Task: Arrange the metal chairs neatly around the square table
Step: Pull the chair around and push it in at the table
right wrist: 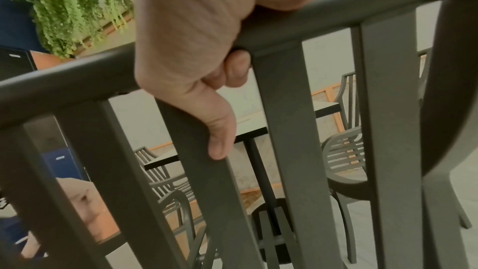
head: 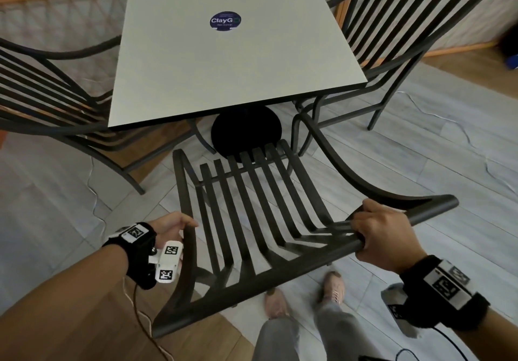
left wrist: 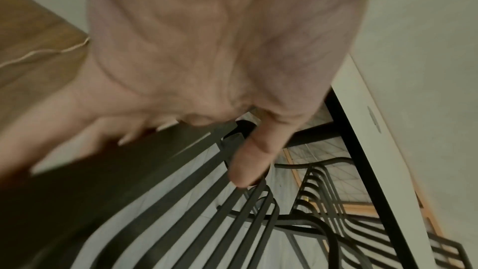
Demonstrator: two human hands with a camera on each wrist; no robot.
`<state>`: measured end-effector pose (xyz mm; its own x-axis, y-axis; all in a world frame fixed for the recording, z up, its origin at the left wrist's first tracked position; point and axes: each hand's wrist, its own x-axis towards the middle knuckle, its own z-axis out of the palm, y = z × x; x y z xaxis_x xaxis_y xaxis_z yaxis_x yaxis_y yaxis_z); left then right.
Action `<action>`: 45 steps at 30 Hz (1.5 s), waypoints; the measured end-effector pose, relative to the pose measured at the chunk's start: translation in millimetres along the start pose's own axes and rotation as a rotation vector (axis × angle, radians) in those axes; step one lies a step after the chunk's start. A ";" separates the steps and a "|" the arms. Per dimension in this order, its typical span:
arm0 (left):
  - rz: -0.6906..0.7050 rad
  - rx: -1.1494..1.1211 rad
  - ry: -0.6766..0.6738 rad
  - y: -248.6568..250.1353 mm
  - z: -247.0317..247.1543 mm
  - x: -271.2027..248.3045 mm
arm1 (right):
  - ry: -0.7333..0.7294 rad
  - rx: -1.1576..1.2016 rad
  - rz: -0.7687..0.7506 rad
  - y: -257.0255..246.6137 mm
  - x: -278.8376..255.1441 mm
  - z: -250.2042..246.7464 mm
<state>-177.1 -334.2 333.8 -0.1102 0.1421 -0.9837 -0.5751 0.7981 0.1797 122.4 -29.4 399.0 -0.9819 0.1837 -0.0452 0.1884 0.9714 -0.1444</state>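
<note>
The square table (head: 235, 49) stands between two side chairs (head: 53, 91). A third metal chair (head: 252, 220) sits at its near edge, the right hand (head: 384, 234) clenched around the top rail, the left hand (head: 171, 226) grasping the armrest.

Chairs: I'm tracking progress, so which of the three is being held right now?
The near chair, in front of the table. The right hand grips its top rail, the left hand its armrest; nobody touches the side chairs.
</note>
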 end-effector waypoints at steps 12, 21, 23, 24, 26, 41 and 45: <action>0.070 -0.253 0.276 3.9 -2.1 71.8 | -0.099 -0.087 0.093 -22.6 13.8 24.2; 0.097 -0.333 0.390 25.0 -16.2 70.7 | -0.224 -0.017 0.144 -67.1 13.8 59.8; 0.110 -0.351 0.404 23.5 -17.7 77.2 | -0.261 -0.010 0.127 -74.0 9.4 68.3; 0.113 -0.366 0.403 21.9 -18.5 81.8 | -0.278 -0.009 0.119 -75.1 7.2 72.0; 0.108 -0.396 0.395 19.3 -16.3 85.2 | -0.280 -0.011 0.113 -74.2 5.4 75.1; 0.370 0.152 0.068 29.3 47.4 -51.2 | -0.202 0.053 0.043 -60.8 4.6 81.6; 0.388 0.723 0.057 -10.5 87.8 -69.2 | -0.160 0.043 0.031 -59.3 3.3 82.1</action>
<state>-92.3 -301.0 399.4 -0.2457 0.4713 -0.8470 0.1749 0.8810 0.4395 109.4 -98.8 326.2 -0.9608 0.1842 -0.2071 0.2229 0.9576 -0.1824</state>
